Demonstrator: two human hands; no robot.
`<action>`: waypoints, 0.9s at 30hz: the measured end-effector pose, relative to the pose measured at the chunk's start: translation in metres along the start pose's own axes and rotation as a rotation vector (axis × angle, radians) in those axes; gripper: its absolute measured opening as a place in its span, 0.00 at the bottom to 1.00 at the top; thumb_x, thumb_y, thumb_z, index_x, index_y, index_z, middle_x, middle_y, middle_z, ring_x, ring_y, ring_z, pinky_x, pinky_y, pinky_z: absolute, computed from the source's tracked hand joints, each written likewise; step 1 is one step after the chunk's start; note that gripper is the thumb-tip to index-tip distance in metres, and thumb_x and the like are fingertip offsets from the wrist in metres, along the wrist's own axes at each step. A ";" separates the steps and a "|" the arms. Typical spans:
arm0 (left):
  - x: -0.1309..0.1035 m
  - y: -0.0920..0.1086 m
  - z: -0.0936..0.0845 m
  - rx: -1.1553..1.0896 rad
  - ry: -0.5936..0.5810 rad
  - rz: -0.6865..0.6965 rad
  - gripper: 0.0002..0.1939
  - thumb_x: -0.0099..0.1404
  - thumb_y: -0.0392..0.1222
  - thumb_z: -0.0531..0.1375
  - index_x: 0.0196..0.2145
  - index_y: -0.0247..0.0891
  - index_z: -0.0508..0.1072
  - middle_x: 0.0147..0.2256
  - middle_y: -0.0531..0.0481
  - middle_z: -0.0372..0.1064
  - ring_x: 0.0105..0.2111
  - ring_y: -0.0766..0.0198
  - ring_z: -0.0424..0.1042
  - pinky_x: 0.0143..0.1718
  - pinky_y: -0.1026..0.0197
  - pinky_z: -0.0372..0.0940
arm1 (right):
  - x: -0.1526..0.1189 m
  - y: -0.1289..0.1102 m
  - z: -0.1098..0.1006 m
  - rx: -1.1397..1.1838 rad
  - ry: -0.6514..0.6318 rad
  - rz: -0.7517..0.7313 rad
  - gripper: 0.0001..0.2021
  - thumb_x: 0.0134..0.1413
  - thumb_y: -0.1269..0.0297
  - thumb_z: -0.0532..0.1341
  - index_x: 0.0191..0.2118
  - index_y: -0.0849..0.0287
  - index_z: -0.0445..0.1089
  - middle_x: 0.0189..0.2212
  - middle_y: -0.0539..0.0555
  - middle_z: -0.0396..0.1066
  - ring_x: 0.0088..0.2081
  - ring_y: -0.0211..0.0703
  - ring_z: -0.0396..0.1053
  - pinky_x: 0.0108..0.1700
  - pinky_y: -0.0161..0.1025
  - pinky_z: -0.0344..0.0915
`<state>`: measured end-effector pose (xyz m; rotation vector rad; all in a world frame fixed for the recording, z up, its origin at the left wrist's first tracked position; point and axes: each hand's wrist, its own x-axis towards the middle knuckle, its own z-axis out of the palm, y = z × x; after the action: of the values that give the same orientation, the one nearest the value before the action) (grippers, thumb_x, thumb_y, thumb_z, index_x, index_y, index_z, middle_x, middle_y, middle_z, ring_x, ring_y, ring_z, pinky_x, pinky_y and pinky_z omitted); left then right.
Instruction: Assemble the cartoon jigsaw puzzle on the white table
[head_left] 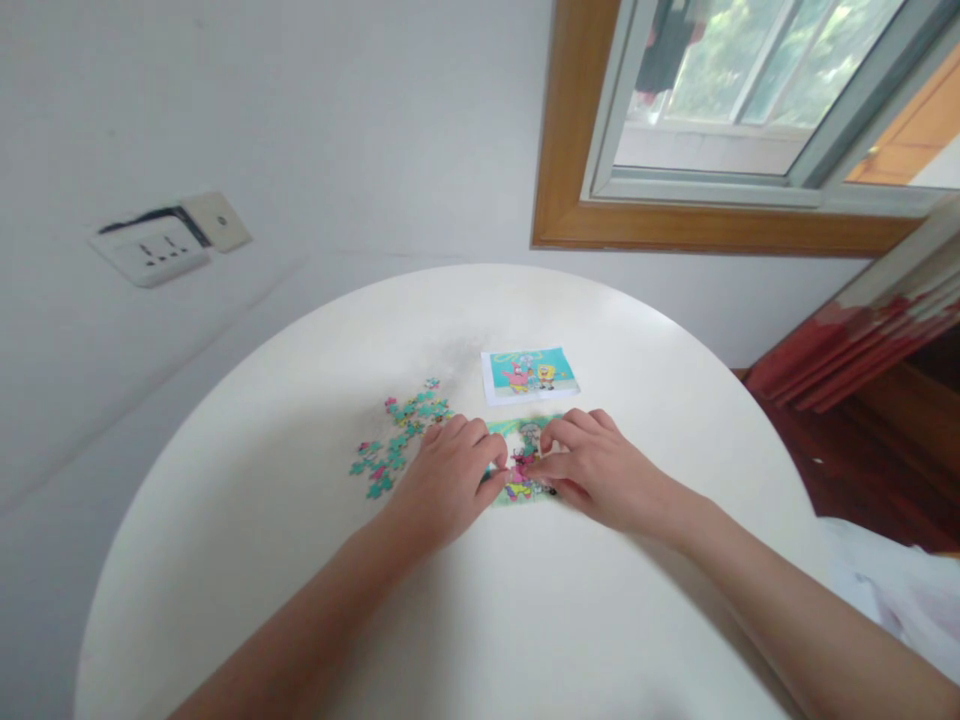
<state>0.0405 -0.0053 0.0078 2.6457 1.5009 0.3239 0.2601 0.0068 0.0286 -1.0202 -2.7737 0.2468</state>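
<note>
Only the head cam here, looking down at a round white table (480,620). The puzzle (517,478) lies flat near the middle of it, right between the two hands and partly hidden by them. A pale patch shows in its upper part; can't tell if that's a gap or just print.

Left hand (454,470) is at the puzzle's left side, fingers curled, thumb and index tip close together over that edge. Could be a pinch, but I honestly can't tell if there's a piece in there. Right hand (604,465) covers the right side, fingers bent, index reaching in to the pink bit with the thumb tucked lower. Can't tell if that one's gripping anything or just pressing.

Loose pieces (397,445), mostly teal with a few pink, are scattered left of the left hand. The card (530,375) with the cartoon print lies flat just beyond the puzzle.

Handling-wise, my guess is the pieces are thin, light, stiffish card: easy to nudge, easy to bend at the knobs. I'd pinch one by opposite edges with fingertips, and press flat from above. The joined part probably slides around on that smooth top and could come apart if lifted by a corner, so steady it by its edges.
</note>
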 end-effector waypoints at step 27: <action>-0.003 0.004 0.004 -0.094 0.055 0.032 0.05 0.64 0.42 0.59 0.39 0.42 0.72 0.37 0.49 0.66 0.42 0.55 0.62 0.45 0.52 0.56 | 0.006 0.019 0.008 0.030 0.100 0.091 0.06 0.55 0.67 0.62 0.35 0.50 0.75 0.40 0.51 0.69 0.44 0.43 0.61 0.43 0.42 0.49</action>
<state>0.0434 -0.0095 0.0043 2.6102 1.4227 0.4613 0.2660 0.0241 0.0170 -1.1206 -2.6304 0.2417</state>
